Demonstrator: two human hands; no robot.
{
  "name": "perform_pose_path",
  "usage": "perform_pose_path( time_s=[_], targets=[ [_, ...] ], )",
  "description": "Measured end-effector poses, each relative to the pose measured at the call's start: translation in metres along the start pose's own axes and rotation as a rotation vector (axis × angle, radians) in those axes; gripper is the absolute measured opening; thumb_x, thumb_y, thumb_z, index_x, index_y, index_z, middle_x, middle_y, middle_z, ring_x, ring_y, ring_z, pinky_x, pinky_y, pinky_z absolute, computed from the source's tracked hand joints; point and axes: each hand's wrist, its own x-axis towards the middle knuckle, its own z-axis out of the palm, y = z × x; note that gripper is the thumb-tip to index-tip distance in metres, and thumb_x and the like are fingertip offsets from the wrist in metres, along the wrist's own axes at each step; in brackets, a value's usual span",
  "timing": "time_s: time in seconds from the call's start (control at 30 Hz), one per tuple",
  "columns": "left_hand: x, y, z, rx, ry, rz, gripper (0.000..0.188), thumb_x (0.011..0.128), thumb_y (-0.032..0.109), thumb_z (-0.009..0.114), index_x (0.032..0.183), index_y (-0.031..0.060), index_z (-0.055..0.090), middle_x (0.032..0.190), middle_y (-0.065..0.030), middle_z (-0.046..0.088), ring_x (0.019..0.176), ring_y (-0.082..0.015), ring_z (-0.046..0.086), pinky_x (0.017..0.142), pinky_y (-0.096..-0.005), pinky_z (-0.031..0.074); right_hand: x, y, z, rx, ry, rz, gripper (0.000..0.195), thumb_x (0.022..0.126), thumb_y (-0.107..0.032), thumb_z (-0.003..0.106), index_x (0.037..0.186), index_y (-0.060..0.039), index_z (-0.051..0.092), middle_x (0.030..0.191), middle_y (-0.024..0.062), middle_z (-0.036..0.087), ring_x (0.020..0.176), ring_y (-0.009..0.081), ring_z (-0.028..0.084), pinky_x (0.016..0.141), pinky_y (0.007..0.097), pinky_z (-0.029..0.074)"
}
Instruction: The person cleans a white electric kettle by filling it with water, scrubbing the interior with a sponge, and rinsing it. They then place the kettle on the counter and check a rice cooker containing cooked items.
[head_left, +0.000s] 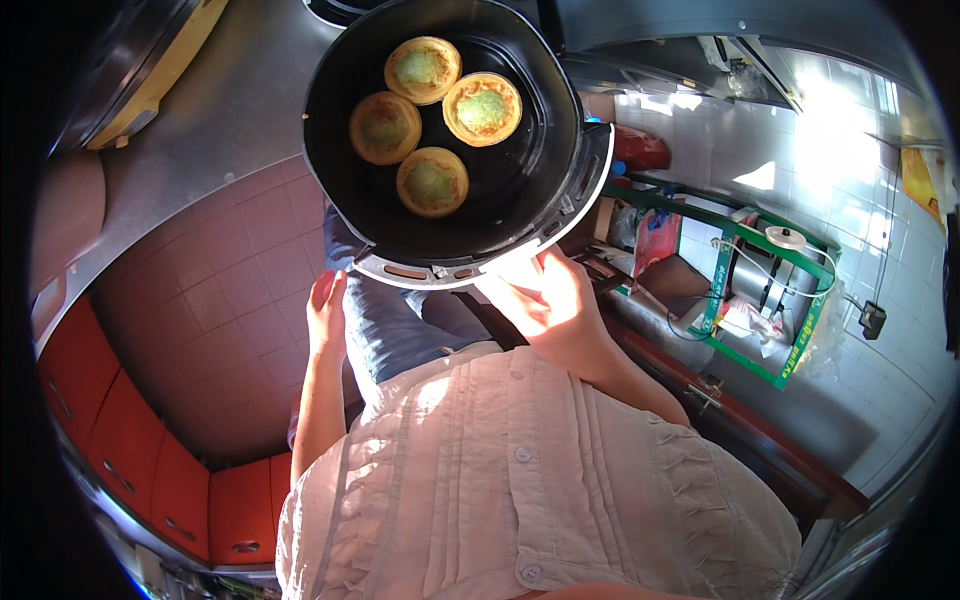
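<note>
A black air fryer basket (517, 187) with a white outer rim is held up in front of me, tilted so that its inside shows. My right hand (551, 296) is wrapped around its sunlit handle at the near side. Inside the basket several round egg tarts (482, 109) sit close together towards the far left. Their crusts are golden, and the fillings look greenish with browned patches. My left hand (327, 304) hangs beside my thigh, just left of the basket's near rim, with nothing in it and its fingers loosely apart.
A stainless steel countertop (247, 82) runs along the upper left, with a yellow-edged appliance (157, 75) on it. Red cabinets (127, 450) line the lower left above pink floor tiles (232, 277). On the right, a green-framed rack (750, 292) holds bags and a white cord.
</note>
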Motion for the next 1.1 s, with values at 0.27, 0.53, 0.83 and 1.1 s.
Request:
perform_pose_path(
  time_s=[0.27,0.53,0.83,1.1],
  targets=[
    [0.012,-0.035,-0.008,0.172,0.021,0.005,0.062,0.086,0.039,0.071,0.132,0.0026,0.052,0.131,-0.0209,0.055,0.124,-0.0277,0.05,0.104,-0.0367,0.038,0.001,-0.013,-0.003,-0.074,-0.002,0.039,0.031,0.08,-0.002,0.075,0.103,0.002,0.055,0.093,0.0124,0.062,0.084,0.0186,0.062,0.074,0.0294,0.049],
    [0.007,-0.037,-0.009,0.198,0.082,0.004,0.051,0.088,0.032,0.069,0.127,0.0011,0.055,0.12,-0.0129,0.062,0.113,-0.02,0.055,0.098,-0.0311,0.04,-0.001,-0.014,-0.006,-0.126,-0.017,-0.023,0.032,0.081,0.0,0.074,0.106,0.0021,0.054,0.094,0.0123,0.064,0.087,0.0167,0.063,0.076,0.0268,0.049],
    [0.015,-0.05,-0.012,0.201,0.082,-0.006,0.056,0.087,0.034,0.07,0.129,0.0009,0.054,0.123,-0.0146,0.061,0.115,-0.0217,0.054,0.099,-0.0321,0.04,-0.002,-0.011,-0.005,-0.096,-0.053,-0.077,0.031,0.084,0.005,0.07,0.11,0.0029,0.052,0.101,0.0092,0.064,0.095,0.0118,0.061,0.082,0.0256,0.05],
    [0.019,-0.045,-0.017,0.238,0.06,-0.035,0.061,0.085,0.038,0.071,0.13,-0.0003,0.053,0.131,-0.0223,0.056,0.123,-0.0284,0.052,0.101,-0.0367,0.041,-0.001,-0.016,-0.003,-0.009,-0.042,-0.046,0.031,0.085,0.004,0.068,0.112,0.0021,0.053,0.105,0.0091,0.063,0.1,0.0118,0.06,0.087,0.026,0.049]
  ],
)
